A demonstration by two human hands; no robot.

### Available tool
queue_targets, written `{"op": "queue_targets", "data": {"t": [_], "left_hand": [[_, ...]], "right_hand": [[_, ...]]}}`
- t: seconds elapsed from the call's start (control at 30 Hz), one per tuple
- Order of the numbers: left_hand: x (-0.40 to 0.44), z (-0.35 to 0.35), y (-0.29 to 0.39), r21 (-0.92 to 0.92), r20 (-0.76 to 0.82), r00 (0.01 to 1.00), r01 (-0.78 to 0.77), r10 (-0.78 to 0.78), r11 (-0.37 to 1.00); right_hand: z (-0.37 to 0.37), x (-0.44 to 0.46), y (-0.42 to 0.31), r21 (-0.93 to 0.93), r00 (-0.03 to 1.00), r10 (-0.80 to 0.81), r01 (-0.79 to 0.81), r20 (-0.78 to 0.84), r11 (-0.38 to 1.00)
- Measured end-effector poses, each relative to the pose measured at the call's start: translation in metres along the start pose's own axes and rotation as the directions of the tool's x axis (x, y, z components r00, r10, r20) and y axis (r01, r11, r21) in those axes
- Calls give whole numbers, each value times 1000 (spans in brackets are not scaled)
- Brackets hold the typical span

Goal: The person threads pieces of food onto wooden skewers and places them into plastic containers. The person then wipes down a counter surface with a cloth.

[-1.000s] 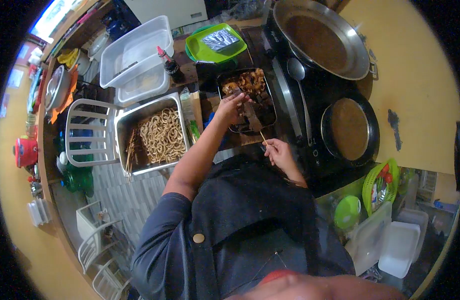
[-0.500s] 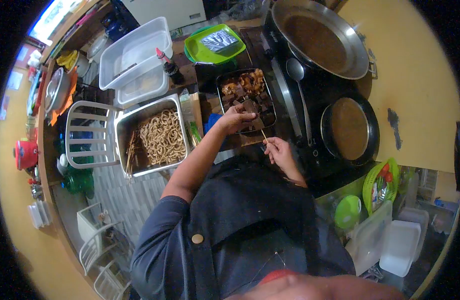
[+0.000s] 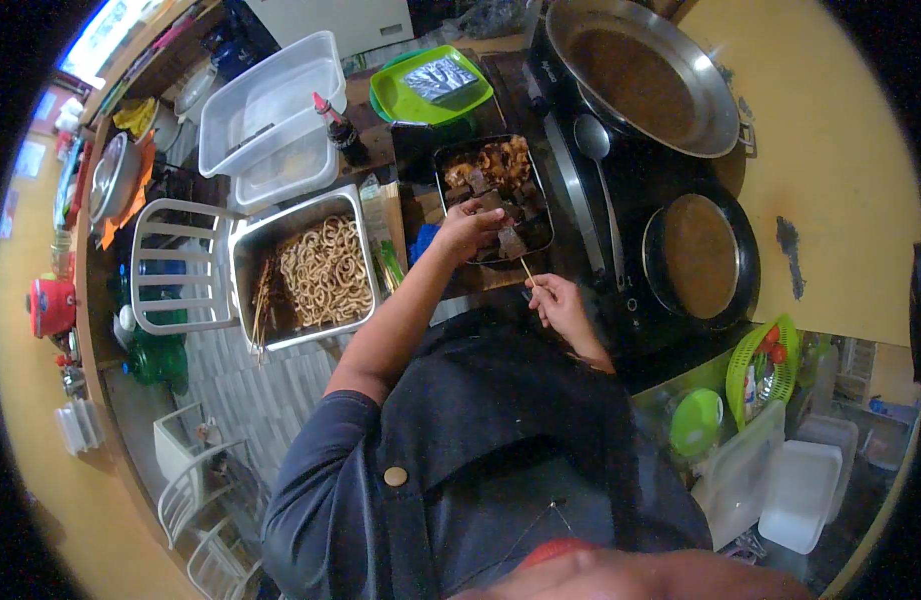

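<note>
My right hand [image 3: 559,303] pinches a thin wooden skewer [image 3: 527,268] near its lower end. Dark brown pieces [image 3: 512,243] are on the skewer's upper part, over the near edge of a black tray. My left hand [image 3: 468,230] is closed at those pieces, its thumb and fingertips by the upper one; whether it grips a piece is partly hidden. Beneath it, the tray [image 3: 552,222] holds dark brown blocks [image 3: 526,200] in its nearer part and glossy orange-brown pieces [image 3: 501,160] at its far end.
Left stands a metal tray [image 3: 366,250] of pale rings and skewers, with a sauce bottle [image 3: 343,135] and clear plastic tubs [image 3: 281,150] behind. A green tray [image 3: 411,104] lies beyond. Rightward are a ladle [image 3: 606,190], a large pan [image 3: 716,100] and a smaller pan [image 3: 753,262] with brown liquid.
My left hand has come down from over the black tray toward the skewer's upper end, and its fingers have closed in. My right hand has stayed almost in place with the skewer.
</note>
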State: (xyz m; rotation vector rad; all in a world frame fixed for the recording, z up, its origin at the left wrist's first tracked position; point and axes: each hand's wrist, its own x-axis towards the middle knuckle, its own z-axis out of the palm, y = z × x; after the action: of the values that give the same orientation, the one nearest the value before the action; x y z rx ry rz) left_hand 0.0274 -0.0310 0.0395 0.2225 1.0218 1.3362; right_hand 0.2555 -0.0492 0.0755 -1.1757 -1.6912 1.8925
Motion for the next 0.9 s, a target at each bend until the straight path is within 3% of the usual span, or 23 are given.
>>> {"op": "queue_targets", "data": {"t": [0.07, 0.17, 0.27, 0.3, 0.5, 0.8, 0.9], "left_hand": [[5, -7, -4, 36, 23, 1000, -4, 3, 999], [-9, 6, 12, -81, -31, 999, 13, -15, 997], [10, -16, 22, -220, -72, 996, -60, 45, 974], [14, -11, 22, -251, -138, 975, -204, 174, 946], [12, -11, 21, -223, -138, 949, -308, 283, 925], [6, -4, 25, -69, -166, 953, -266, 252, 961], [3, -1, 13, -116, -39, 995, -92, 88, 989]], "right_hand": [[0, 0, 2, 15, 1000, 8, -8, 3, 1000], [1, -3, -1, 27, 1000, 30, -30, -7, 999], [2, -5, -1, 28, 1000, 30, -30, 3, 999], [2, -6, -1, 26, 1000, 29, -29, 10, 999], [1, -6, 4, 10, 999, 12, -12, 40, 1000], [0, -4, 5, 67, 999, 12, -14, 29, 998], [-1, 2, 7, 109, 1000, 9, -9, 0, 994]]}}
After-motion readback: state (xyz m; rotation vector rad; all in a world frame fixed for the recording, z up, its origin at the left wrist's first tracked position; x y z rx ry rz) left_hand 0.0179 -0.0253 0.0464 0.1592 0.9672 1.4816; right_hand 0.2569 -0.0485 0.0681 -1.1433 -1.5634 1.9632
